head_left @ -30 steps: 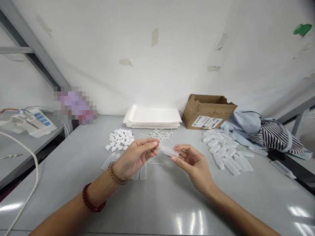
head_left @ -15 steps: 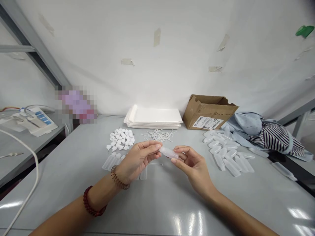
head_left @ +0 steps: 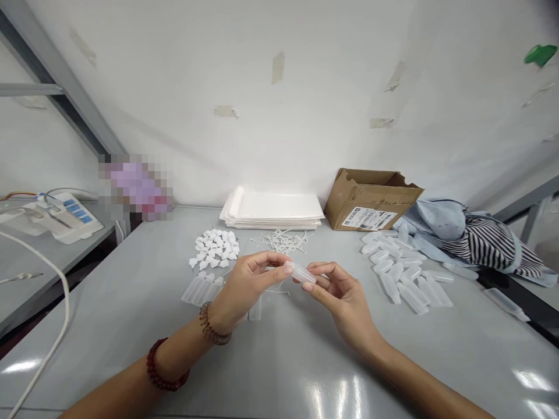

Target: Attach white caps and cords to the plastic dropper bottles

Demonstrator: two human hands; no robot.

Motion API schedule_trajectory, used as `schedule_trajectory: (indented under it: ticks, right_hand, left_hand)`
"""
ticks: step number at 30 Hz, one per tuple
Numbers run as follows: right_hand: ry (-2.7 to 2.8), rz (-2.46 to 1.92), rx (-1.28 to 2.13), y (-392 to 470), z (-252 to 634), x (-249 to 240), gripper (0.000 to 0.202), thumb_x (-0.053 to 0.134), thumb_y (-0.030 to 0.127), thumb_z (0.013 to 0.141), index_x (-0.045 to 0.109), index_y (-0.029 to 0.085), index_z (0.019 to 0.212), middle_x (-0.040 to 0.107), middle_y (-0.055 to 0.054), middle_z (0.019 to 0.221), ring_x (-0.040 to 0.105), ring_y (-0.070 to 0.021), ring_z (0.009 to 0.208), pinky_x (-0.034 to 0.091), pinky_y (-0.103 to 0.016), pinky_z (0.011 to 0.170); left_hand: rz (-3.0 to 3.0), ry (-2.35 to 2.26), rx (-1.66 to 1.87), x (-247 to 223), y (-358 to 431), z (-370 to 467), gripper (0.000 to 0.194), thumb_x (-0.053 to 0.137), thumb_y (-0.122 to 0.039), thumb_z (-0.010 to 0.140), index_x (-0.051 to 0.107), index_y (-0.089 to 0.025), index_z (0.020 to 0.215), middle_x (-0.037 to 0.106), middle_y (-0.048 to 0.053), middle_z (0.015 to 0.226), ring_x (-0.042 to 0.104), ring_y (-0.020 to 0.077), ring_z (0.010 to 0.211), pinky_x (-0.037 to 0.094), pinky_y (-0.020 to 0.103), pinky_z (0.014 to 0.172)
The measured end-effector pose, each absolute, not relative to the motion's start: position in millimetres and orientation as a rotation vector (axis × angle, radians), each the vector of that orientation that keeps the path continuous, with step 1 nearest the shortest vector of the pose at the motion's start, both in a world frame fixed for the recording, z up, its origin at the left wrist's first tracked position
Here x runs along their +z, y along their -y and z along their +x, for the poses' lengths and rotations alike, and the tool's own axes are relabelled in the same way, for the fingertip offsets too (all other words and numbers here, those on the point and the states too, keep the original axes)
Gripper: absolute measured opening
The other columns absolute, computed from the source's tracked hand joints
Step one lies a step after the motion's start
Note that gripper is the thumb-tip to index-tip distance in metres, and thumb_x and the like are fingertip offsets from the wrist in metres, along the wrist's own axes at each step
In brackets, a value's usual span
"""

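Observation:
A small translucent plastic tube is held above the middle of the table, lying nearly sideways between both hands. My left hand pinches its left end between thumb and fingers, which cover that end. At the other end, my right hand grips the tube with thumb and fingertips. Thin white cords lie in a loose pile behind the hands. To the left are a heap of small white caps and a row of capped tubes, partly hidden by my left hand.
Several loose translucent tubes lie at the right. A stack of white padded envelopes and an open cardboard box stand against the wall. Folded cloth lies far right; a white cable hangs at the left.
My left fingers have moved slightly along the tube and now cover its narrow left end, which showed before. The right hand has hardly moved and keeps its grip.

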State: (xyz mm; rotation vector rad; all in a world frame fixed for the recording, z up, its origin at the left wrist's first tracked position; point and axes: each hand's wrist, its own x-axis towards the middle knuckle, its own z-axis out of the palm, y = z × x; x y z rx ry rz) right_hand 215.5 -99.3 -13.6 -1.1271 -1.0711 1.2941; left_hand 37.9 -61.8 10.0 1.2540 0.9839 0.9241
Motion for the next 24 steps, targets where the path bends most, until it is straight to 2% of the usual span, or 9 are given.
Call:
schedule_trajectory:
  ticks: [4,9,12,16,19,24]
  right_hand:
    - [1.084,-1.123,1.378,100,216,-13,0.028,0.076,0.037,0.07,0.056,0.021,0.084,0.067,0.0,0.077,0.063,-0.0159,0.074,0.047,-0.029,0.069]
    - [1.144,-1.107,1.399,100,216,-12,0.029,0.072,0.041,0.073,0.054,0.021,0.084,0.069,-0.002,0.074,0.066,-0.0176,0.077,0.048,-0.033,0.077]
    - [1.158,-1.088,1.421,99,214,-12,0.03,0.071,0.044,0.074,0.056,0.02,0.084,0.068,-0.002,0.077,0.068,-0.0191,0.077,0.051,-0.034,0.076]
    - [1.075,-1.045,1.528,100,211,-11,0.033,0.068,0.047,0.076,0.056,0.019,0.086,0.067,-0.002,0.078,0.07,-0.0199,0.074,0.053,-0.033,0.072]
    - [0.996,-0.997,1.639,101,211,-10,0.03,0.067,0.045,0.078,0.057,0.018,0.086,0.068,-0.003,0.078,0.069,-0.0171,0.073,0.052,-0.03,0.072]
    - [0.865,-0.949,1.745,101,212,-8,0.029,0.069,0.043,0.077,0.058,0.017,0.085,0.068,-0.004,0.08,0.068,-0.0137,0.07,0.051,-0.025,0.068]
  left_hand:
    - [1.292,-0.984,0.852,11,62,37,0.018,0.07,-0.035,0.075,0.069,-0.02,0.085,0.068,0.003,0.087,0.059,0.018,0.086,0.046,0.028,0.078]
    - [1.518,-1.037,0.83,16,62,37,0.017,0.066,-0.037,0.078,0.07,-0.021,0.082,0.069,0.003,0.079,0.061,0.0193,0.08,0.045,0.03,0.075]
    - [1.617,-1.109,0.852,18,62,36,0.016,0.067,-0.036,0.078,0.071,-0.021,0.078,0.069,0.002,0.078,0.06,0.0189,0.081,0.044,0.029,0.077]
    - [1.64,-1.084,0.834,19,63,34,0.021,0.059,-0.038,0.084,0.072,-0.022,0.083,0.07,0.002,0.084,0.061,0.0196,0.085,0.044,0.029,0.077]
    - [1.672,-1.07,0.808,20,63,32,0.027,0.052,-0.039,0.088,0.073,-0.023,0.087,0.07,0.002,0.084,0.061,0.0195,0.084,0.044,0.029,0.076]
    - [1.75,-1.092,0.828,20,63,32,0.022,0.055,-0.038,0.086,0.073,-0.023,0.085,0.07,0.002,0.087,0.059,0.0192,0.083,0.043,0.027,0.073]
